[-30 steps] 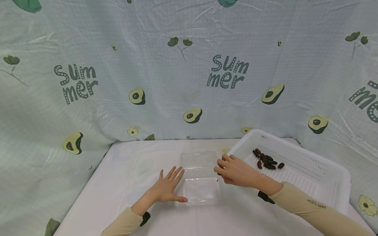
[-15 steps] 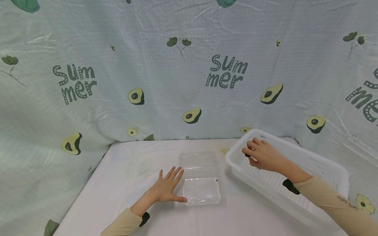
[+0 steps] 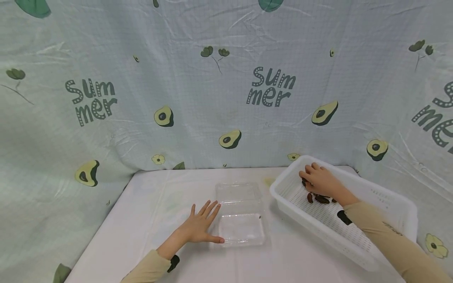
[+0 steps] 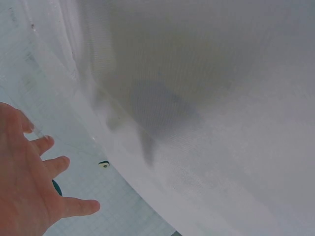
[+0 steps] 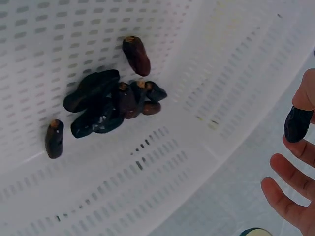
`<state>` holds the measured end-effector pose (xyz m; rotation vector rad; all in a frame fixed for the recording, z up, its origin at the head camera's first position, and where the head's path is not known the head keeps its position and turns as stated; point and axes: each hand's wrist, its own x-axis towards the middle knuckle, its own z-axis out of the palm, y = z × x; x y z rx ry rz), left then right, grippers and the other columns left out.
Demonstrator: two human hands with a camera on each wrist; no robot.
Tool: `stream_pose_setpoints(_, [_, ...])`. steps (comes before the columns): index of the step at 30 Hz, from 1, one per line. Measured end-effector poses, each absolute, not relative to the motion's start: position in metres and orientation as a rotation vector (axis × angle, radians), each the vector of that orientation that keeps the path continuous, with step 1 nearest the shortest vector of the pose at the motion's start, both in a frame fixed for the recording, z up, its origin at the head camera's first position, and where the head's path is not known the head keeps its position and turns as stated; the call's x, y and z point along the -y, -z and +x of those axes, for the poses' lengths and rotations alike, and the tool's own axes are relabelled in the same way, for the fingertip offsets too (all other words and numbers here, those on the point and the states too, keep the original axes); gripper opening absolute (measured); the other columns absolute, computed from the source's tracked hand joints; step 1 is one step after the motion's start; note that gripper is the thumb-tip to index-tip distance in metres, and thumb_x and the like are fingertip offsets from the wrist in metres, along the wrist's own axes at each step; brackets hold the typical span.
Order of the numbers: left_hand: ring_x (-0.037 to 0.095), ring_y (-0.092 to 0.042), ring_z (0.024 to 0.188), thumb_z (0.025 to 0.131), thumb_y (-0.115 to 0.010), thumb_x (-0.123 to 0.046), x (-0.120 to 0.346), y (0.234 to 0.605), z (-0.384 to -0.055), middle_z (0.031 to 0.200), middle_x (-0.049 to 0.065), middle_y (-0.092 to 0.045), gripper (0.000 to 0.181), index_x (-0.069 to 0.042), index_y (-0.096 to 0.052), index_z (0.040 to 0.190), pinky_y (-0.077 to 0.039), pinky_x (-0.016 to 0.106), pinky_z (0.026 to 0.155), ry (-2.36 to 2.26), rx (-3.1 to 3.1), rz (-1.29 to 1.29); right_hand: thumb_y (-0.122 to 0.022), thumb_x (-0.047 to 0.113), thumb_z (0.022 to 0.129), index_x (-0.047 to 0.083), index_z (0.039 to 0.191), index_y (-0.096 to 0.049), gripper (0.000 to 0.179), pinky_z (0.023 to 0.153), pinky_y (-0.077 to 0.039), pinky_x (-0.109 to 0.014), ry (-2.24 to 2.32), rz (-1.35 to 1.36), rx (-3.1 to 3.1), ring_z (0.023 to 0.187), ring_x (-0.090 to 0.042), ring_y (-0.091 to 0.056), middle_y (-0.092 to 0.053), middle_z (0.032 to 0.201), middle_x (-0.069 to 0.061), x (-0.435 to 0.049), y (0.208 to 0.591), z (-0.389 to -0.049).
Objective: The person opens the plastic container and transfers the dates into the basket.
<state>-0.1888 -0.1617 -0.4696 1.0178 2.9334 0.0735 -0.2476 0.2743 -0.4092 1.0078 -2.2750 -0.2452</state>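
My right hand (image 3: 320, 181) is over the far left part of a white perforated basket (image 3: 396, 214). Its thumb and forefinger pinch a dark date (image 5: 298, 125), seen in the right wrist view; the other fingers are spread. Several more dates (image 5: 98, 105) lie in a loose group on the basket floor, partly covered by this hand in the head view. On the table my left hand (image 3: 199, 228) lies flat with fingers spread, at the left side of a clear plastic box (image 3: 240, 214). Its thumb tip meets the box's near left corner.
The clear lid (image 3: 238, 192) is folded back behind the box. A tiny dark speck (image 3: 260, 217) shows at the box's right edge. A white cloth covers the table (image 3: 166, 196). Behind hangs a printed curtain (image 3: 198, 86) with avocados and lettering.
From beside the clear box, my right hand has moved right and back over the basket, a dark date in its fingers, then slightly farther right. My left hand stays in place.
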Motion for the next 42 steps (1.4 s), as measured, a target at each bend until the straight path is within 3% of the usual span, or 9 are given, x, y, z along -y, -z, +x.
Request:
stream_pose_setpoints(19, [0.033,-0.012,0.138,0.071,-0.045,-0.075,0.160,0.470,-0.188,0.151,0.010,-0.013,0.104,-0.009,-0.012,0.144,-0.015,0.068,0.096,-0.067,-2.933,1.041,-0.066,0.012,0.075,0.012,0.083,-0.049,0.019,0.048,-0.024,-0.025,0.342,0.874,2.550,0.064,-0.016,-0.033,-0.041,0.072,-0.002,-0.272,0.455,-0.270])
stream_pose_setpoints(30, [0.033,-0.012,0.138,0.071,-0.046,-0.075,0.160,0.467,-0.187,0.151,0.009,-0.012,0.104,-0.010,-0.011,0.145,-0.015,0.068,0.097,-0.061,-2.930,1.012,-0.069,0.011,0.071,0.012,0.080,-0.049,0.022,0.047,-0.022,-0.025,0.351,0.884,2.481,0.061,-0.016,-0.032,-0.040,0.069,-0.002,-0.274,0.462,-0.271])
stream_pose_setpoints(42, [0.033,-0.011,0.138,0.071,-0.047,-0.074,0.161,0.467,-0.187,0.151,0.009,-0.012,0.104,-0.009,-0.012,0.144,-0.015,0.067,0.097,-0.071,-2.929,0.999,-0.066,0.010,0.075,0.011,0.085,-0.049,0.020,0.050,-0.023,-0.024,0.264,0.870,2.578,0.064,-0.015,-0.032,-0.040,0.072,-0.001,-0.273,0.453,-0.266])
